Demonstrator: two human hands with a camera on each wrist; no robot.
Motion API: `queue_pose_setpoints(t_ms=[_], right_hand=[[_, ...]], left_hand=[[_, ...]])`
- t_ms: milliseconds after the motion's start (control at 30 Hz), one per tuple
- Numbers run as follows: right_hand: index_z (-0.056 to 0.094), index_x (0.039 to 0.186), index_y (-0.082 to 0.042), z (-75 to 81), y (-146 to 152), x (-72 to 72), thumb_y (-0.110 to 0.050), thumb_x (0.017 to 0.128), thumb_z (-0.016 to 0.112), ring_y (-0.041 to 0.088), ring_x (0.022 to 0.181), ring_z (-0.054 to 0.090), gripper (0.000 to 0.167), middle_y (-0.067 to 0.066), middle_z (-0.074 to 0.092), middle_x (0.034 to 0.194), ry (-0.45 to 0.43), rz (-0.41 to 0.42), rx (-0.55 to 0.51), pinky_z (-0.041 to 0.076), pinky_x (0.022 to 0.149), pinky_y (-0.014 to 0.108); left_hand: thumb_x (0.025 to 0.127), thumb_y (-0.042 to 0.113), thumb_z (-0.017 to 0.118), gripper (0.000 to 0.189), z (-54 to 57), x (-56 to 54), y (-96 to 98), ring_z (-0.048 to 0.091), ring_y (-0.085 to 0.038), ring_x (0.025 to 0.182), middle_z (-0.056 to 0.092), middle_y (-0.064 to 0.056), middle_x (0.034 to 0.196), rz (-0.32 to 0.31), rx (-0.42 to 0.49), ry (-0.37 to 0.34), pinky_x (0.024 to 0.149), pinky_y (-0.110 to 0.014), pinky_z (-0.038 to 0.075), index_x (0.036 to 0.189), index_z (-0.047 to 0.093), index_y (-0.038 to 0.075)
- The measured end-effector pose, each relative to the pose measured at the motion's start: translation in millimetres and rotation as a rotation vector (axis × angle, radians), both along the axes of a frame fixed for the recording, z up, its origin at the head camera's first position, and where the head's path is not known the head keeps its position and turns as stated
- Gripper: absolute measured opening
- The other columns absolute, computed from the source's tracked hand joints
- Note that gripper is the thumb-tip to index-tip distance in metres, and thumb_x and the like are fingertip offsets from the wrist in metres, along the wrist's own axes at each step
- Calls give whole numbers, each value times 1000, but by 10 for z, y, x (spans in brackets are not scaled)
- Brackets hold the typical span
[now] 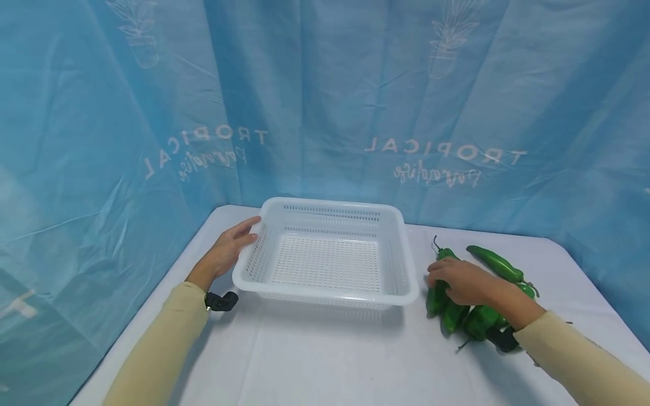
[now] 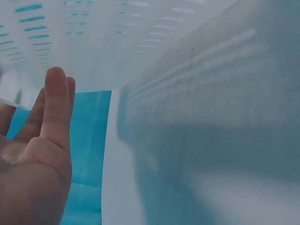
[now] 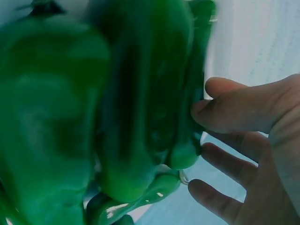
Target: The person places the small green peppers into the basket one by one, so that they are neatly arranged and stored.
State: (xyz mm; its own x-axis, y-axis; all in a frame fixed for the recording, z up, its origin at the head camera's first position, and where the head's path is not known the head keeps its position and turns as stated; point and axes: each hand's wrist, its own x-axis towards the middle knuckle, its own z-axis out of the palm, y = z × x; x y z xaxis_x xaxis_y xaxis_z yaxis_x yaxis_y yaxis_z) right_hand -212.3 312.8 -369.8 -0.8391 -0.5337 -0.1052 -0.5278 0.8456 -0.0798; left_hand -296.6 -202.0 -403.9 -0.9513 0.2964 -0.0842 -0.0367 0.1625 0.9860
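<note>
A white perforated basket (image 1: pixel 325 293) stands empty in the middle of the table. My left hand (image 1: pixel 238 239) rests with straight fingers against the basket's left rim; the left wrist view shows those fingers (image 2: pixel 56 108) beside the slotted basket wall (image 2: pixel 140 37). Right of the basket lies a pile of several green peppers (image 1: pixel 479 321), one pepper (image 1: pixel 495 263) a little further back. My right hand (image 1: pixel 449 277) lies over the pile's left side. In the right wrist view its thumb (image 3: pixel 234 110) touches a pepper (image 3: pixel 136 117) and the fingers curve loosely beneath, not closed.
A white cloth (image 1: pixel 325 361) covers the table, whose edges fall away at left and right. A blue printed curtain (image 1: pixel 325 113) hangs close behind and to the left. Black wrist-camera mounts (image 1: pixel 222 301) sit at both wrists.
</note>
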Motion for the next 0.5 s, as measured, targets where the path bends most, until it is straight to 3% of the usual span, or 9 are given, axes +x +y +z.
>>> queue_pose_setpoints(t_ms=[167, 267, 333, 500], right_hand=[[67, 84, -23, -59, 54, -36, 12, 77, 65, 33, 109, 61, 36, 9, 69, 118, 79, 25, 17, 54, 78, 43], [62, 78, -25, -89, 81, -61, 10, 74, 68, 29, 104, 60, 36, 4, 70, 113, 118, 38, 37, 46, 69, 38], [58, 76, -26, -101, 94, -75, 9, 74, 70, 28, 103, 60, 36, 2, 69, 112, 129, 39, 42, 43, 68, 39], [59, 80, -26, -113, 117, -108, -3, 77, 79, 26, 103, 61, 31, -1, 69, 108, 135, 17, 50, 47, 71, 45]], left_hand=[[103, 29, 52, 64, -9, 7, 31, 43, -29, 139, 24, -6, 166, 16, 13, -4, 93, -23, 51, 159, 22, 22], [103, 29, 51, 63, -9, 11, 39, 43, -30, 139, 25, -5, 166, 29, 7, -10, 93, -24, 52, 159, 22, 23], [103, 30, 52, 63, -6, 13, 40, 43, -31, 140, 25, -4, 166, 38, 6, -12, 94, -25, 52, 159, 23, 24], [103, 32, 52, 64, -8, 18, 34, 43, -31, 140, 25, -4, 166, 42, 6, -10, 95, -26, 52, 159, 22, 24]])
